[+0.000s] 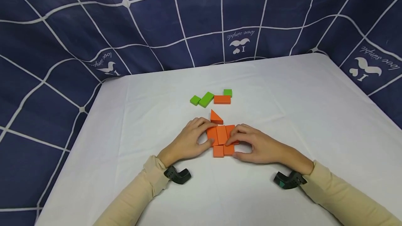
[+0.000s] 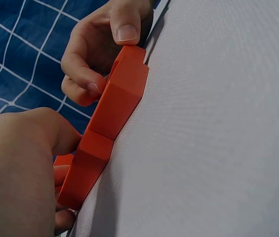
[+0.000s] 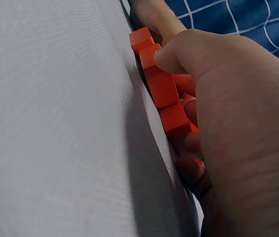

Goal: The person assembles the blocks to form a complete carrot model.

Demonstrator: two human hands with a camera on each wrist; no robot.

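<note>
Several orange blocks lie flat together on the table: a left block (image 1: 212,133), a middle block (image 1: 222,134) and a partly covered right block (image 1: 230,128) side by side. Along their near edge sit two smaller blocks, a left one (image 1: 218,151) and a right one (image 1: 229,150). My left hand (image 1: 195,138) holds the left block between its thumb at the near end and fingers at the far end. On the other side, my right hand (image 1: 259,145) has curled fingers round the right-hand blocks, its thumb against the small right one. An orange triangular block (image 1: 216,118) lies just beyond.
Farther back on the white-covered table (image 1: 157,114) are a small green block (image 1: 195,100), a longer green block (image 1: 206,99), an orange rectangular block (image 1: 222,99) and another green block (image 1: 228,93). A blue checked cloth (image 1: 201,16) hangs behind.
</note>
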